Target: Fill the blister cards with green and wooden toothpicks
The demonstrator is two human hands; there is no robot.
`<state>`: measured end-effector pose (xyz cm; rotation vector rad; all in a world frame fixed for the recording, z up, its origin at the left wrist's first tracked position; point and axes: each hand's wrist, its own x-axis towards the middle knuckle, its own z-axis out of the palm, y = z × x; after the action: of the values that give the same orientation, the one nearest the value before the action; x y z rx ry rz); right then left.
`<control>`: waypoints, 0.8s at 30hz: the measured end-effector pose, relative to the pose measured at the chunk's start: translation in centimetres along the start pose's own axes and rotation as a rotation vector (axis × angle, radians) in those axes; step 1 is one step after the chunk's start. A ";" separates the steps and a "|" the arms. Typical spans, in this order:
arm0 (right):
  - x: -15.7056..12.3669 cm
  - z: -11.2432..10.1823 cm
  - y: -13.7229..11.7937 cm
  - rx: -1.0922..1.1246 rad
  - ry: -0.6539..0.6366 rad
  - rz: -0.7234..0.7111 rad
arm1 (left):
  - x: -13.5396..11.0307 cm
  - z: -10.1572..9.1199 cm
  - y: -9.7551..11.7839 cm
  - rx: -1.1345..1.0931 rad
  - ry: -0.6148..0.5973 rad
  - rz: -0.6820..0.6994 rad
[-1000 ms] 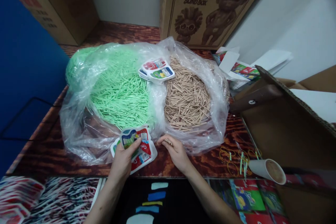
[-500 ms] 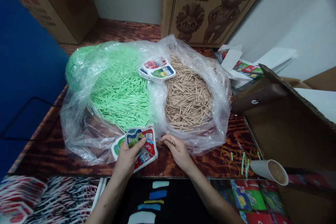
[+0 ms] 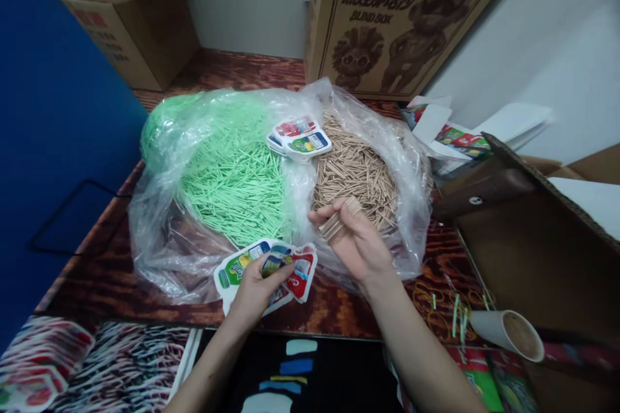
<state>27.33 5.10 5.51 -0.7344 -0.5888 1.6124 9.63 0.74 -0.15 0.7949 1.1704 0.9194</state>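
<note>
My left hand (image 3: 256, 287) is closed on several printed cards (image 3: 303, 271), fanned out with red, green and blue drink pictures, at the front of the table. A small bundle of thin tan sticks (image 3: 333, 226) lies in my right hand (image 3: 363, 242), thumb over it and palm turned up. That hand is at the near edge of an open clear bag holding a heap of tan sticks (image 3: 351, 177). To its left, another clear bag holds a heap of light green sticks (image 3: 237, 187). More printed cards (image 3: 300, 137) rest on the plastic between the two heaps.
A paper cup (image 3: 508, 333) lies on its side at the right, beside yellow rubber bands (image 3: 438, 310). An open cardboard box (image 3: 537, 258) stands at the right edge. Behind the bags is a large printed carton (image 3: 387, 32). Rows of cards (image 3: 126, 361) fill the lower left.
My right hand has moved up and right toward the tan heap and turned palm up, showing the stick bundle. The cards in my left hand are fanned wider. The view has shifted slightly.
</note>
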 end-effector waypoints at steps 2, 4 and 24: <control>0.3 0.7 0.2 0.070 -0.038 0.100 | -0.1 0.2 -0.1 -0.017 -0.009 0.002; 0.2 0.8 0.8 0.098 -0.057 0.193 | -0.3 0.3 -0.3 -0.035 -0.004 0.002; -2.4 0.7 0.7 -0.073 -0.168 0.188 | -0.9 0.2 -1.0 -0.003 -0.038 0.006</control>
<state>26.62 2.69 5.80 -0.7299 -0.7207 1.8466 9.86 -0.50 -0.70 0.8108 1.1341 0.9068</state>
